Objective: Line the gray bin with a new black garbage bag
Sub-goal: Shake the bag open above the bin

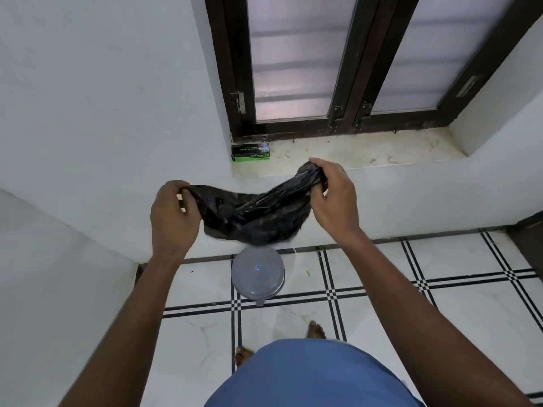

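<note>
While the black garbage bag [252, 212] is held up between both hands, the scene is recorded as follows.

Left hand [173, 214]: raised at the left end of the bag; that end is gripped by curled fingers and thumb.

Right hand [330, 195]: raised slightly higher at the right end; a bunched, gathered section of the bag is clenched in the fingers.

Hand spacing: the hands are held apart, with the bag spanning the gap and sagging in the middle.

Black garbage bag: crumpled and only partly spread; it is held in the air above the bin and is not touching it.

Gray bin [258, 273]: a round pedal bin standing on the tiled floor [382, 301] against the wall base, directly below the bag. Its lid is closed. A small blue mark is seen at the lid centre; it cannot be read.

Garbage bag box [250, 152]: a dark box with green trim, placed at the left end of the window sill [367, 149]. Printing is present and appears upside down; the words are too small to be read with certainty.

Window [338, 60]: dark frame, frosted panes.

Feet: bare, on the tiles.
</note>
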Tool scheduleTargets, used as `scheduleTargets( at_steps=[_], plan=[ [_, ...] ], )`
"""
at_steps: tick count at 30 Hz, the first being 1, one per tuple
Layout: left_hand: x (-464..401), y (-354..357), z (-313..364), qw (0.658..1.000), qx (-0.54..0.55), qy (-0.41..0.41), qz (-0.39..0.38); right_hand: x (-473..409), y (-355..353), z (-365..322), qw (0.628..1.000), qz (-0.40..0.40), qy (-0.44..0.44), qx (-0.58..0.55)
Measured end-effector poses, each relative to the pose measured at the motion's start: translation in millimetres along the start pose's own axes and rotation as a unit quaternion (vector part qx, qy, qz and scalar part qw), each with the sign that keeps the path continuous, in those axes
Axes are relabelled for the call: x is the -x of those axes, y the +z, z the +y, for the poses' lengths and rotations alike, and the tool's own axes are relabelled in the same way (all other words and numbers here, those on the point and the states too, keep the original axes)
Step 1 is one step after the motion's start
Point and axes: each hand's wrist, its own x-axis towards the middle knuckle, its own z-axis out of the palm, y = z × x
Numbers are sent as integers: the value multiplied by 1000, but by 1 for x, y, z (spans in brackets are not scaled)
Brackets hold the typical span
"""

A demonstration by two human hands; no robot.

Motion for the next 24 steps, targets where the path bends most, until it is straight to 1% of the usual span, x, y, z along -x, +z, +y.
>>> scheduleTargets(
  at_steps=[1, 3, 4, 5, 6, 7, 8, 9, 10, 11, 12, 13, 14, 15, 16, 17, 18, 19, 20, 21, 22, 23, 24],
  plan=[
    [3, 1, 0, 999, 46, -12, -21, 5, 2, 5, 1000, -11, -11, 11],
    [10, 4, -6, 984, 135, -84, -74, 18, 9, 18, 998, -55, 17, 24],
    [15, 6, -10, 976, 160, -116, -92, 26, 11, 23, 995, -82, 34, 42],
    [19, 6, -15, 973, 160, -128, -108, 34, 13, 28, 990, -112, 45, 78],
    [22, 7, -20, 975, 137, -114, -130, 43, 15, 34, 978, -149, 55, 134],
    [26, 7, -25, 978, 92, -85, -167, 52, 16, 39, 958, -195, 69, 197],
    [30, 8, -31, 972, 32, -57, -227, 64, 17, 43, 928, -253, 93, 258],
    [32, 11, -38, 949, -50, -34, -310, 72, 18, 48, 890, -314, 124, 306],
    [36, 13, -44, 898, -149, -12, -413, 85, 19, 52, 851, -376, 160, 329],
    [41, 15, -50, 824, -238, -2, -514, 96, 20, 56, 816, -435, 193, 329],
    [47, 15, -56, 755, -292, -5, -588, 108, 20, 58, 787, -483, 220, 313],
    [52, 15, -59, 724, -295, -26, -623, 115, 19, 60, 775, -510, 242, 286],
    [58, 15, -63, 737, -246, -67, -626, 124, 18, 63, 781, -511, 261, 245],
    [61, 15, -65, 774, -170, -122, -597, 128, 15, 66, 798, -493, 282, 201],
    [64, 15, -64, 812, -95, -181, -546, 130, 11, 68, 819, -461, 308, 147],
    [68, 13, -61, 834, -20, -248, -493, 132, 7, 67, 834, -426, 343, 76],
    [68, 10, -57, 834, 61, -315, -450, 133, 2, 65, 834, -397, 383, -10],
    [68, 6, -54, 819, 148, -369, -414, 134, -3, 64, 819, -379, 419, -104],
    [69, 3, -49, 800, 226, -407, -378, 134, -8, 59, 795, -366, 442, -194],
    [70, 0, -47, 789, 282, -426, -340, 135, -14, 57, 771, -351, 456, -272],
    [71, -3, -44, 795, 300, -429, -307, 135, -16, 58, 758, -326, 468, -317],
    [72, -4, -46, 815, 285, -421, -277, 136, -18, 59, 766, -297, 473, -317],
    [75, -6, -44, 831, 263, -415, -260, 138, -18, 62, 798, -271, 468, -268]
  ],
)
